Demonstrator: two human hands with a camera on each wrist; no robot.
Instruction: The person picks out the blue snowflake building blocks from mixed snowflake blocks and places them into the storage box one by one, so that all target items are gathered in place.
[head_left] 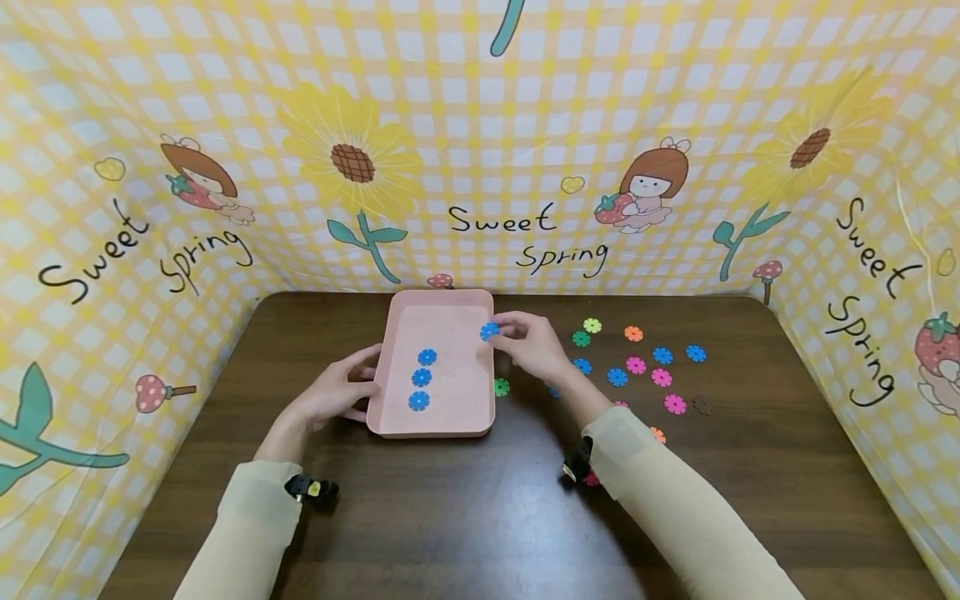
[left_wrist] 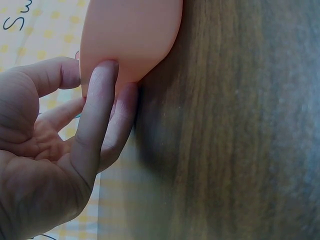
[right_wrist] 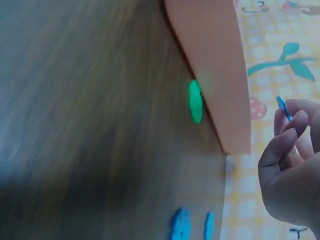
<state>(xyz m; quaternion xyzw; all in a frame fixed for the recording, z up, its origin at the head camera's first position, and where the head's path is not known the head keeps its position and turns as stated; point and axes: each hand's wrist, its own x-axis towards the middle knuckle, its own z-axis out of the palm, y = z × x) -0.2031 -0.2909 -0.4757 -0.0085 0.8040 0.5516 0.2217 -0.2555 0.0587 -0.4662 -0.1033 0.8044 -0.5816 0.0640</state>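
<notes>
My left hand (head_left: 335,389) touches the left side of a shallow pink tray (head_left: 472,417). In the left wrist view its fingers (left_wrist: 95,110) rest against the tray's outer wall. Over the tray's right rim, my right hand (head_left: 531,343) pinches a blue notched plastic disc (head_left: 490,332) between thumb and finger. The right wrist view shows this disc edge-on, above the tray's wall. Inside the tray, 3 blue discs lie in a column, the top one (head_left: 427,357) farthest from me.
A green disc (head_left: 502,387) lies against the tray's right side. Several loose discs are spread right of it, among them pink (head_left: 661,377), orange (head_left: 633,333), brown (head_left: 702,405) and blue (head_left: 696,353). Checked cloth (head_left: 487,133) hangs around the dark wooden table (head_left: 465,517).
</notes>
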